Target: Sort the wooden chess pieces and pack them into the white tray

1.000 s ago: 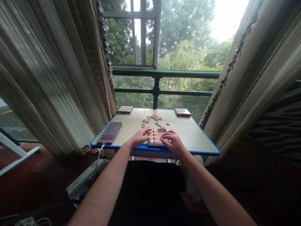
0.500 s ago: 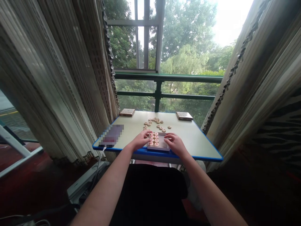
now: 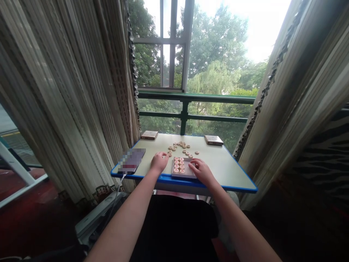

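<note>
A shallow open box (image 3: 187, 175) lies at the table's near edge, with two columns of round Chinese chess pieces (image 3: 179, 165) in its left part. Red characters mark their faces. My left hand (image 3: 159, 162) is left of the box, its fingers bent in a pinch at a loose chess piece (image 3: 169, 154), touching its left edge. Over the box's right side, my right hand (image 3: 201, 170) curls its fingers and thumb about the wall; the hand hides that wall.
Several loose chess pieces (image 3: 187, 153) are scattered beyond the box. Two flat boxes stand at the far corners, one left (image 3: 149, 135), one right (image 3: 213, 140). A blurred dark device (image 3: 132, 162) with a white cable lies at left. The table (image 3: 226, 167) has a blue rim.
My left hand has moved left, away from the box's left column, to a loose piece beside it. My right hand stays at the box's right side. The view has tilted up slightly.
</note>
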The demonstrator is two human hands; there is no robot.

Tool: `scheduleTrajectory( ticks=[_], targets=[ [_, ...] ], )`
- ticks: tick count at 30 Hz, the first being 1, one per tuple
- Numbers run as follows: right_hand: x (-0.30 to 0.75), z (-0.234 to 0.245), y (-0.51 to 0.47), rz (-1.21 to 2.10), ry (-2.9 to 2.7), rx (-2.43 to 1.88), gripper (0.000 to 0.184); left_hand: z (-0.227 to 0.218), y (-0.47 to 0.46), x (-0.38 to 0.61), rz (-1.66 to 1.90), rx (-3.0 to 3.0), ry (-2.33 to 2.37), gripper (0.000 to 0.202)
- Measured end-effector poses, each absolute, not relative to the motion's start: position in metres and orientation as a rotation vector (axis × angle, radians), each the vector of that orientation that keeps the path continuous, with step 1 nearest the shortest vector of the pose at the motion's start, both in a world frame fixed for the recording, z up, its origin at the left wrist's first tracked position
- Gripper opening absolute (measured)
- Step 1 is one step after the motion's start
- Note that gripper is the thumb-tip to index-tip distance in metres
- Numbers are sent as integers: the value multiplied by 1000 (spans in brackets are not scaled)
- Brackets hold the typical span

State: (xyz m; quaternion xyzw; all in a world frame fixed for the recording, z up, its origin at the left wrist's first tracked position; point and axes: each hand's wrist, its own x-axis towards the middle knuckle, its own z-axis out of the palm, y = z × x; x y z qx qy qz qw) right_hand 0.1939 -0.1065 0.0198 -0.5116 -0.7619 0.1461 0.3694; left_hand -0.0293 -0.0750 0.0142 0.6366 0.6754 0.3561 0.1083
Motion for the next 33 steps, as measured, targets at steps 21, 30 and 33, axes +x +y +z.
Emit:
scheduleTrajectory(
  ticks=[21,30,33],
  targets=[
    [197,21,-107,442,-1958,-1321,30,17,-62,-42,771,1817,2421,41],
    [199,18,-105,396,-1969,-1283,31,19,-61,-44,824,1815,2420,38],
    [199,19,-106,412,-1974,-1293,31,21,-61,-45,856,1833,2364,37]
  ],
)
